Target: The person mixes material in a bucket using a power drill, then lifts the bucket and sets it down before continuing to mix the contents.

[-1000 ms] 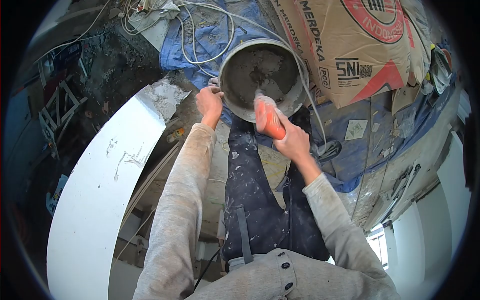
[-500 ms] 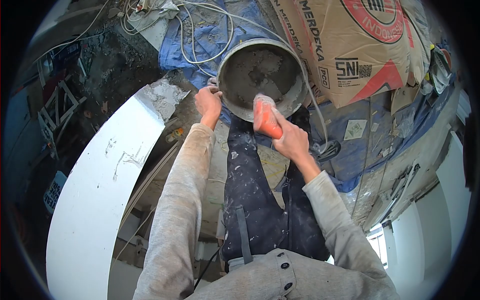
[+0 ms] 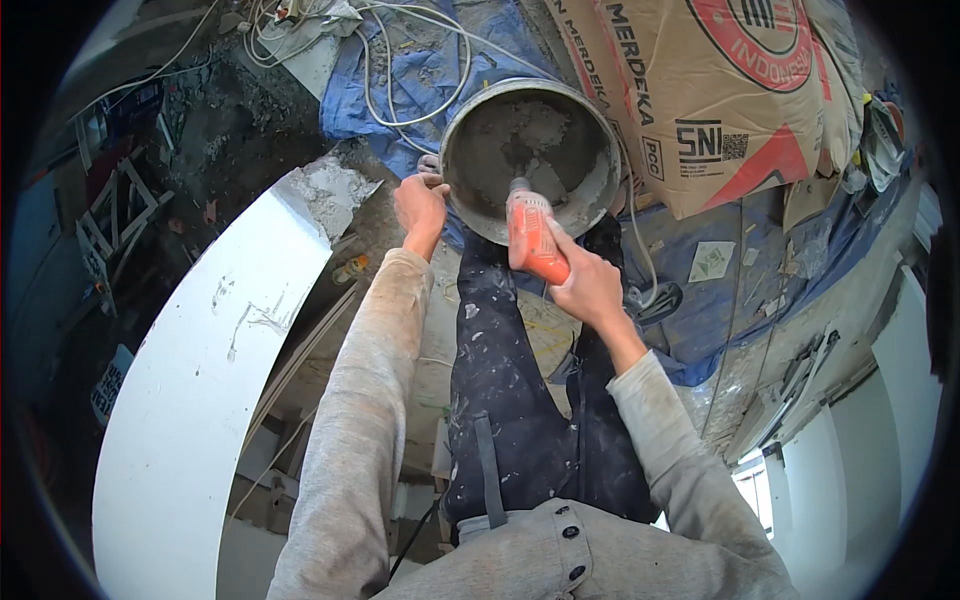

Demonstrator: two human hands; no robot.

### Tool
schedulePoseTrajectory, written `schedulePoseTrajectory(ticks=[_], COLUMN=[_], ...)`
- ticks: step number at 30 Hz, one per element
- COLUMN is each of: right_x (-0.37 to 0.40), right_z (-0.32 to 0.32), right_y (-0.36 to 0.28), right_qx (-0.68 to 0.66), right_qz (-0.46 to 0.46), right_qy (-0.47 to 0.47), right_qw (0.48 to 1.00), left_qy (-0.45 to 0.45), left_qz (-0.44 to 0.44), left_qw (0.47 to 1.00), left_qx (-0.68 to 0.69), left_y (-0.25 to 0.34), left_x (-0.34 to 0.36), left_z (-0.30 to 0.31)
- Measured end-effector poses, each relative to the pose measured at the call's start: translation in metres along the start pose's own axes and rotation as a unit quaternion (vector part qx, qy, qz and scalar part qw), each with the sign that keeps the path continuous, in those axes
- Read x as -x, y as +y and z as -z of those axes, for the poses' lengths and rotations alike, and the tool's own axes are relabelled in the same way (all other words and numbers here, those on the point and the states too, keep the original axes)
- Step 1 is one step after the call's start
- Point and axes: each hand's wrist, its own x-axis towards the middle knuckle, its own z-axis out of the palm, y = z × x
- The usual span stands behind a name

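Note:
A round bucket point(image 3: 462, 210) stands between my feet with wet grey mortar point(image 3: 570, 150) in it. My right hand point(image 3: 588, 283) is wrapped round the grip of an orange power drill point(image 3: 533, 232), its nose pointing down into the bucket. The drill's working end goes into the mortar, where it is hidden. At the bucket's left rim is my left hand point(image 3: 421, 212), its fingers curled and closed on the edge.
Brown paper cement bags point(image 3: 735, 110) stand right of the bucket. A blue tarp point(image 3: 400, 70) with looped white cable point(image 3: 470, 60) lies behind it. To my left is a white curved board point(image 3: 200, 360) with mortar point(image 3: 335, 195) heaped on its far end.
The drill's nose has shifted slightly, and the mortar's surface around it has changed shape. My left hand stays at the rim; the view has moved only a little.

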Motion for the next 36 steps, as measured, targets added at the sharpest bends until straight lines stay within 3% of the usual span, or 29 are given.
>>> schedulePoseTrajectory(ticks=[3, 5, 36], right_x=[0.001, 0.001, -0.011], right_z=[0.009, 0.017, 0.039], right_y=[-0.005, -0.007, 0.032], right_qx=[-0.028, 0.002, 0.036], right_qz=[-0.017, -0.030, -0.025], right_qy=[0.033, -0.015, -0.026], right_qw=[0.999, 0.999, 0.999], left_qy=[-0.009, -0.005, 0.009], left_qz=[0.007, 0.008, 0.025], left_qw=[1.000, 1.000, 1.000], left_qx=[-0.002, -0.002, -0.002], left_y=[-0.003, 0.002, 0.004], left_x=[-0.003, 0.001, 0.006], left_z=[-0.001, 0.002, 0.002])
